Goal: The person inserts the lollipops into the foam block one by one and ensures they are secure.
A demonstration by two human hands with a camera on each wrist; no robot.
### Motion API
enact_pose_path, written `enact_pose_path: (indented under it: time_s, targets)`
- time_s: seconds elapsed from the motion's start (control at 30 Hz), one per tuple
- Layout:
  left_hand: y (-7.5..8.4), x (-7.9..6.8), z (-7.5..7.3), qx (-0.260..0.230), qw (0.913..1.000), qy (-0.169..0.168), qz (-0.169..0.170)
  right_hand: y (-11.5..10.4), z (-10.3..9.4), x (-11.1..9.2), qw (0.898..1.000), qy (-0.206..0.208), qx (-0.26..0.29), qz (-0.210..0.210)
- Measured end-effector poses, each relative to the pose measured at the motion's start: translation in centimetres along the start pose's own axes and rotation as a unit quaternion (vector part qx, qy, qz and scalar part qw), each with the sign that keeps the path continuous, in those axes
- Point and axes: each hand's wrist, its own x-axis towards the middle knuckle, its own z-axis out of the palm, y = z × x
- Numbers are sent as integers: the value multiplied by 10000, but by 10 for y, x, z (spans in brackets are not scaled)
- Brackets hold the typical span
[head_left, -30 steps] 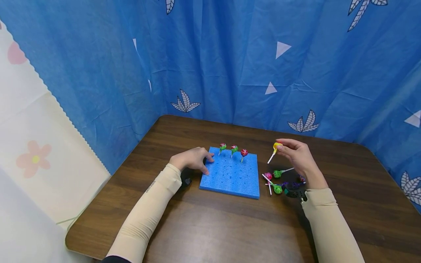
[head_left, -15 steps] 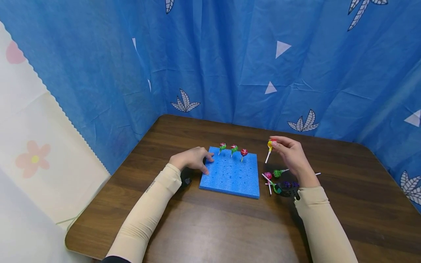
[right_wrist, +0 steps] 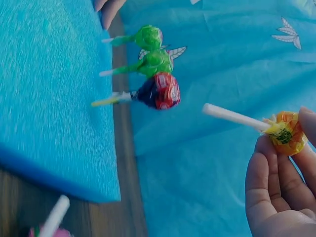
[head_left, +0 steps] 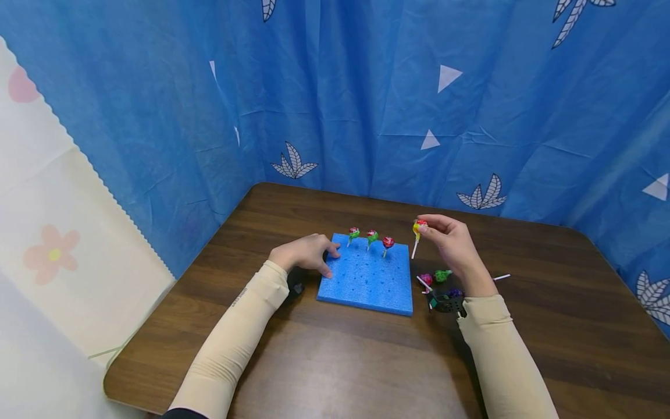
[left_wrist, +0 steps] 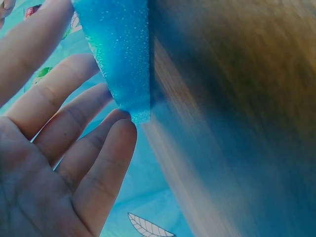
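My right hand (head_left: pixel 454 243) pinches a yellow-wrapped lollipop (right_wrist: pixel 285 134) by its candy end. Its white stick points down, just right of a blue foam board (head_left: pixel 369 294) dotted with small holes. Two green lollipops (head_left: pixel 354 233) and a red-and-dark one (right_wrist: pixel 160 92) stand upright along the board's far side. At the board's left edge rests my left hand (head_left: pixel 305 253). In the left wrist view, its extended fingers touch the foam's side.
Loose lollipops lie right of the board: a pink one (head_left: pixel 426 280), a green one (head_left: pixel 442 275) and a purple one (head_left: pixel 456 293), partly hidden by the right wrist gear. A blue curtain (head_left: pixel 345 116) hangs behind the brown table (head_left: pixel 324 361).
My right hand has moved left towards the board with the yellow lollipop, whose stick now hangs more upright. My left hand has stayed on the board's edge.
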Motion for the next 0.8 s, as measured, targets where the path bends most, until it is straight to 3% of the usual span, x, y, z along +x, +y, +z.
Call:
enact_pose_path:
  time_s: [0.27,0.53,0.8]
  targets:
    - [1,2,0,-57,10000,-17,-20,0,9,0,9989,96,420,-200]
    - [0,1,0,-60,10000,-12,-29,-5,19,1,9991,95,65,-405]
    - [-1,0,1,-81,10000,-4,-29,-12,35,3,9980,-9,371,-506]
